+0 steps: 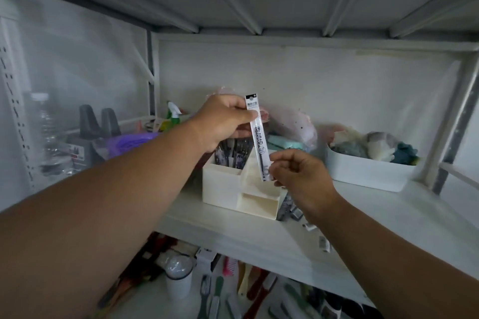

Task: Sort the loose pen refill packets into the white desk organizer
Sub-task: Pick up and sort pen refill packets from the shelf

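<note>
A long clear pen refill packet (pixel 259 137) with a white printed header stands almost upright above the white desk organizer (pixel 228 194). My left hand (pixel 223 122) pinches its top end. My right hand (pixel 298 171) pinches its bottom end, just over the organizer's right side. Several refill packets (pixel 233 154) stand in the organizer's back left compartment. More loose packets (pixel 293 208) lie on the shelf to the organizer's right, partly hidden by my right wrist.
A white tub (pixel 368 176) of soft items stands at the right on the shelf board (pixel 259 238). A purple basket (pixel 129 141), grey holders and a spray bottle (pixel 173 112) sit at the left. The lower shelf holds a white cup (pixel 178 282) and combs.
</note>
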